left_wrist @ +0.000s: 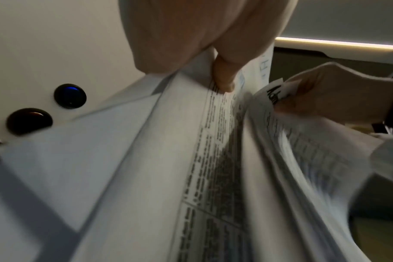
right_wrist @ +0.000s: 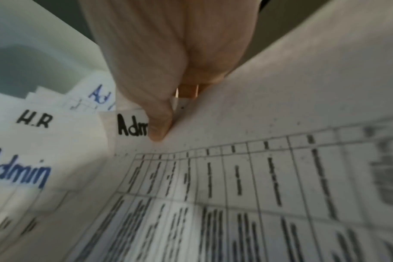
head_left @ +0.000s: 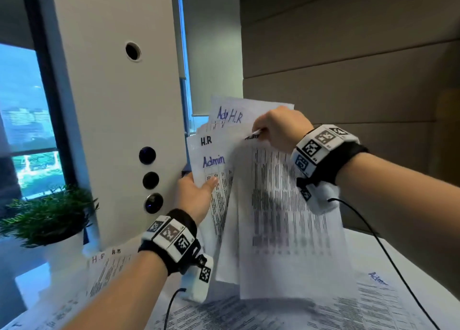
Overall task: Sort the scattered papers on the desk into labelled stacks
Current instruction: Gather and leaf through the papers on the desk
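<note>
Your left hand (head_left: 196, 195) grips the fanned bundle of white printed sheets (head_left: 219, 160) upright off the desk — labels readable — while your right hand (head_left: 278, 128) pinches the black-lettered Admin sheet (head_left: 286, 217), likely to pull it out.

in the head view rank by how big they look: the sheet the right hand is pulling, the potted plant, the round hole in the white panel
1. Sheet pinched by the right hand: front sheet, though it is nearest the camera.
2. Potted plant.
3. Round hole, clearly smallest.
</note>
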Motion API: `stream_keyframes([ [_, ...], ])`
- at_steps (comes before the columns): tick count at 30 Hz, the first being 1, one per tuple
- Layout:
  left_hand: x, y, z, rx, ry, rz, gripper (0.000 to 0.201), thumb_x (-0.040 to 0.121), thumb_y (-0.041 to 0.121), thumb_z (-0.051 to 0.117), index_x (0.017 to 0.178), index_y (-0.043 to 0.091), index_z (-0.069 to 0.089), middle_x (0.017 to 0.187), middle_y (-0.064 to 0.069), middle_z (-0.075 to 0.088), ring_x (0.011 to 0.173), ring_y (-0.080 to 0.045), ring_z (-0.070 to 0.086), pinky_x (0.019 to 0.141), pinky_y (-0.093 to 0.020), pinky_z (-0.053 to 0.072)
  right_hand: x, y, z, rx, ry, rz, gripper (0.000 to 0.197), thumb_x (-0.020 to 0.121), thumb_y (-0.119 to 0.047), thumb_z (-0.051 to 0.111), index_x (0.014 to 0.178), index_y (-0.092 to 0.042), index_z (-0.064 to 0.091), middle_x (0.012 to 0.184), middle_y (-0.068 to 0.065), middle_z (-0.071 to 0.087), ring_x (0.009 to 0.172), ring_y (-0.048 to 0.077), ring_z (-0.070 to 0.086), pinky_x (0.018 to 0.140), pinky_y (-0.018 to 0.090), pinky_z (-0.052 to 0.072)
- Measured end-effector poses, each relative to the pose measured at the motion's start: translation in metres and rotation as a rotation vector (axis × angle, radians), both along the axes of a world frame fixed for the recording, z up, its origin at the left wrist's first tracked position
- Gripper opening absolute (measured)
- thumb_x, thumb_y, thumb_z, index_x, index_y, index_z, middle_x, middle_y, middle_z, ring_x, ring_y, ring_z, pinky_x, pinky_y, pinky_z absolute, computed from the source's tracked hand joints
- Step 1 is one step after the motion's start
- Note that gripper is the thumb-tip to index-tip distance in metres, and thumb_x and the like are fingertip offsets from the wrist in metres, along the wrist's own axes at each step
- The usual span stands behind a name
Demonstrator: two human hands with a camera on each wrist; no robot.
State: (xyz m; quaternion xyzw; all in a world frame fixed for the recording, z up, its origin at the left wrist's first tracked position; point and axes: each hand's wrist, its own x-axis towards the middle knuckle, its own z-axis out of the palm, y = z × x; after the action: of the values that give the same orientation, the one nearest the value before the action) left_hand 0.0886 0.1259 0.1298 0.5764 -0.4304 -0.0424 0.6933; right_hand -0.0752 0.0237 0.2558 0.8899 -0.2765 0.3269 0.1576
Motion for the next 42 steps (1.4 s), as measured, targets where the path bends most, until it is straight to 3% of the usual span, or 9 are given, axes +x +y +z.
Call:
stream_keyframes([
  [7, 0.004, -0.008, -0.012, -0.043, 0.027, -0.095, 0.012, 0.093, 0.011, 0.058, 0.102, 0.016, 0.063, 0.088, 0.012, 0.066, 0.072, 0.010, 0.063, 0.069, -0.010, 0.050, 0.026, 0.011, -0.002, -0.038, -0.017, 0.121, 0.019, 0.087, -0.015, 0.068, 0.103, -0.021, 0.074, 0.091, 0.007, 0.073, 0.084, 0.028, 0.067, 0.075, 0.034, 0.054],
  [11, -0.001, -0.013, -0.026, -0.049, 0.043, -0.152, 0.037, 0.080, 0.048, 0.060, 0.105, 0.021, 0.065, 0.096, 0.015, 0.071, 0.095, -0.002, 0.065, 0.084, -0.022, 0.052, 0.040, 0.004, -0.024, 0.072, -0.035, 0.137, 0.013, 0.085, -0.009, 0.066, 0.094, -0.012, 0.074, 0.087, 0.009, 0.072, 0.083, 0.027, 0.066, 0.070, 0.029, 0.050],
  [14, -0.006, -0.012, -0.037, -0.005, -0.010, -0.165, 0.048, 0.063, 0.061, 0.067, 0.096, 0.026, 0.064, 0.084, 0.019, 0.072, 0.083, 0.005, 0.065, 0.073, -0.015, 0.052, 0.046, 0.002, -0.039, 0.108, -0.016, 0.153, 0.011, 0.084, -0.011, 0.067, 0.090, -0.014, 0.075, 0.086, 0.007, 0.073, 0.082, 0.026, 0.066, 0.068, 0.025, 0.045],
  [20, -0.003, -0.018, -0.054, 0.194, -0.098, -0.108, 0.029, 0.080, 0.000, 0.063, 0.090, 0.027, 0.065, 0.084, 0.006, 0.072, 0.080, -0.011, 0.069, 0.070, -0.023, 0.057, 0.037, -0.003, -0.070, 0.223, -0.076, 0.233, 0.017, 0.087, -0.016, 0.068, 0.102, -0.013, 0.073, 0.097, 0.007, 0.071, 0.089, 0.024, 0.064, 0.074, 0.022, 0.043],
  [24, 0.016, -0.017, -0.056, 0.207, -0.034, -0.052, 0.034, 0.085, -0.002, 0.057, 0.082, 0.031, 0.060, 0.083, 0.006, 0.069, 0.081, -0.016, 0.067, 0.075, -0.034, 0.056, 0.009, -0.033, -0.102, 0.328, -0.232, -0.062, 0.082, 0.074, -0.037, 0.080, 0.143, -0.027, 0.037, 0.143, -0.001, 0.044, 0.129, 0.025, 0.041, 0.108, 0.042, 0.033],
  [28, 0.037, -0.007, -0.046, 0.129, 0.029, -0.053, 0.021, 0.087, -0.005, 0.058, 0.086, 0.016, 0.060, 0.081, 0.004, 0.064, 0.075, -0.017, 0.062, 0.067, -0.028, 0.048, -0.034, -0.062, -0.143, 0.792, -0.528, -0.228, 0.127, 0.055, -0.051, 0.087, 0.151, -0.020, 0.009, 0.156, 0.009, 0.019, 0.142, 0.031, 0.023, 0.115, 0.047, 0.024],
  [32, 0.035, 0.003, -0.029, 0.055, 0.011, -0.078, 0.026, 0.087, -0.007, 0.055, 0.093, 0.017, 0.060, 0.087, 0.008, 0.063, 0.078, -0.006, 0.059, 0.065, -0.022, 0.046, -0.048, -0.062, -0.158, 1.259, -0.581, 0.253, 0.067, 0.066, -0.034, 0.086, 0.121, -0.009, 0.059, 0.119, 0.014, 0.066, 0.104, 0.027, 0.062, 0.090, 0.041, 0.050],
  [35, 0.021, 0.004, -0.009, -0.035, -0.022, -0.013, 0.023, 0.087, -0.002, 0.057, 0.096, 0.020, 0.059, 0.088, 0.012, 0.063, 0.082, -0.007, 0.061, 0.065, -0.014, 0.044, -0.044, -0.043, -0.137, 1.112, -0.704, 0.396, 0.023, 0.076, -0.009, 0.077, 0.096, -0.007, 0.068, 0.086, 0.008, 0.072, 0.073, 0.016, 0.069, 0.064, 0.023, 0.056],
  [42, -0.021, 0.009, 0.015, -0.285, -0.097, 0.059, 0.019, 0.087, 0.011, 0.064, 0.100, 0.016, 0.052, 0.081, 0.018, 0.054, 0.065, 0.023, 0.052, 0.057, 0.006, 0.035, -0.050, -0.006, -0.117, 0.692, -1.022, 0.612, 0.024, 0.084, -0.002, 0.069, 0.093, -0.025, 0.068, 0.090, -0.016, 0.073, 0.089, 0.000, 0.068, 0.077, 0.016, 0.055],
])
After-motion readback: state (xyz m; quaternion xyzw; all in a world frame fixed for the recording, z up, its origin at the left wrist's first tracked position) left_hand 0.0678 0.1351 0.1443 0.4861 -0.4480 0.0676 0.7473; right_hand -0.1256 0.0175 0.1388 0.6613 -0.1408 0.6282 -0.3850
